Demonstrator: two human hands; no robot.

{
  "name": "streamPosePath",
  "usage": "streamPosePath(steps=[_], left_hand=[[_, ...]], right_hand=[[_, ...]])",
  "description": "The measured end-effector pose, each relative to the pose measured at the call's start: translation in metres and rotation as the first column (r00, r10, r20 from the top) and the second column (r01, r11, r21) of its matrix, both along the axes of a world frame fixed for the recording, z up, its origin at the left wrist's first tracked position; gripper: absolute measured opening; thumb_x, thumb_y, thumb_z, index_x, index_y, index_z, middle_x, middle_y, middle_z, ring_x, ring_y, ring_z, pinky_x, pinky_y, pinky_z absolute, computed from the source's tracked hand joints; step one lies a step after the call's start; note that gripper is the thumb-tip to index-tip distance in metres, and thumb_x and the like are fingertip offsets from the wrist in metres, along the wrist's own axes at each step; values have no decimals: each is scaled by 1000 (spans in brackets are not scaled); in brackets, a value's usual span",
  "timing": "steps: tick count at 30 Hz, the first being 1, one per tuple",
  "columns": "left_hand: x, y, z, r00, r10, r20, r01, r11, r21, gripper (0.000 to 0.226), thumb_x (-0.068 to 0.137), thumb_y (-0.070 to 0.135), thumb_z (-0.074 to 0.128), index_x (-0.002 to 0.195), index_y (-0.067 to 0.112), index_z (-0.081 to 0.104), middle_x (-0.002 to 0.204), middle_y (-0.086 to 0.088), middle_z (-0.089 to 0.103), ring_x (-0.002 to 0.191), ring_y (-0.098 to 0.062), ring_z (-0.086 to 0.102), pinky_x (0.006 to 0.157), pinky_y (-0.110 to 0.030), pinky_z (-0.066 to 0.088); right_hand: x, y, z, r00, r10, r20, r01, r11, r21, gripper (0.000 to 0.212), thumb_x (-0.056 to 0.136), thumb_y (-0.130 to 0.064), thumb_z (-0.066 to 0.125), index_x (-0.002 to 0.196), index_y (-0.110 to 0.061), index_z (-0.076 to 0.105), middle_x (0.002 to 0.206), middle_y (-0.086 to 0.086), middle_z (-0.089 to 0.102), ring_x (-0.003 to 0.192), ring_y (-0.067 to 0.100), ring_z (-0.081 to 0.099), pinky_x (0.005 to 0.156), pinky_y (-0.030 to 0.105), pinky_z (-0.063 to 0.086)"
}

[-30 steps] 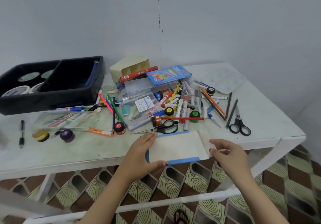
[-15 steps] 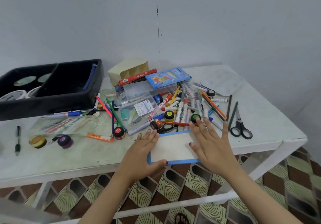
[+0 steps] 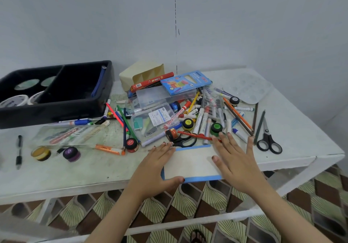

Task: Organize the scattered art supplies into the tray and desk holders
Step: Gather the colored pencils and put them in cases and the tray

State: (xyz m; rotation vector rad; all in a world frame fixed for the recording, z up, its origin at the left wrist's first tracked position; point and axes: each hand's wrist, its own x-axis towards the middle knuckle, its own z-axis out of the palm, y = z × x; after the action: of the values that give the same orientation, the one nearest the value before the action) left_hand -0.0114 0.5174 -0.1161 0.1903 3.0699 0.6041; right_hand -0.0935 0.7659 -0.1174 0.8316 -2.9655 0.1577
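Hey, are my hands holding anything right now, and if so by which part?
Nothing is gripped. The left hand and right hand lie flat, fingers straight, on the blue-edged pad, at its left and right sides.

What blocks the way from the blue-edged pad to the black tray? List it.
Both the left hand and right hand lie flat on the pad. Toward the black tray, a red paint pot, an orange marker and crossed pencils lie in the path; lifting over them should work.

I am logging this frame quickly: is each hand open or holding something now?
Left hand: open, fingers straight, resting on the blue-edged pad.
Right hand: open, fingers spread flat on the same pad.
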Motion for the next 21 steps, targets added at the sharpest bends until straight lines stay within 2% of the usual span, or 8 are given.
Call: streamPosePath(steps=[5,11,17,19,21], left_hand=[[-11,-7,6,998,26,55,-27,1000,17,100,63,87,24,147,37,4,144,28,-11,130,11,-12,105,-14,-8],[-28,-20,2,998,52,33,-53,998,36,108,57,95,17,148,38,11,149,25,-2,136,6,-3,110,-20,3],[-42,-25,5,998,60,8,-60,997,50,102,62,90,25,148,37,14,146,28,-2,131,11,-1,109,-19,7],[-44,-24,6,998,67,14,-67,997,35,96,65,86,30,147,39,11,146,29,-4,129,13,-2,107,-16,5],[-44,-25,3,997,70,-23,-69,997,36,95,68,85,34,147,38,15,150,27,0,134,11,0,108,-15,4]], right_hand=[[-15,-9,1,1000,-1,25,2,1000,-5,80,74,-68,-30,145,-36,-13,153,-12,-14,142,9,-20,105,45,-32],[-34,-21,0,999,-2,41,3,999,-40,81,71,-69,-31,143,-35,-16,152,-12,-15,142,8,-20,106,46,-30],[-51,-27,-1,999,-5,46,8,998,-56,79,72,-68,-29,143,-34,-17,154,-11,-14,140,7,-22,105,46,-30],[-54,-28,1,999,1,41,2,998,-65,81,74,-68,-26,146,-31,-13,156,-10,-10,139,6,-23,104,44,-31],[-54,-29,3,999,15,40,-11,995,-95,81,80,-67,-14,150,-30,1,158,-8,-2,138,4,-20,103,42,-32]])
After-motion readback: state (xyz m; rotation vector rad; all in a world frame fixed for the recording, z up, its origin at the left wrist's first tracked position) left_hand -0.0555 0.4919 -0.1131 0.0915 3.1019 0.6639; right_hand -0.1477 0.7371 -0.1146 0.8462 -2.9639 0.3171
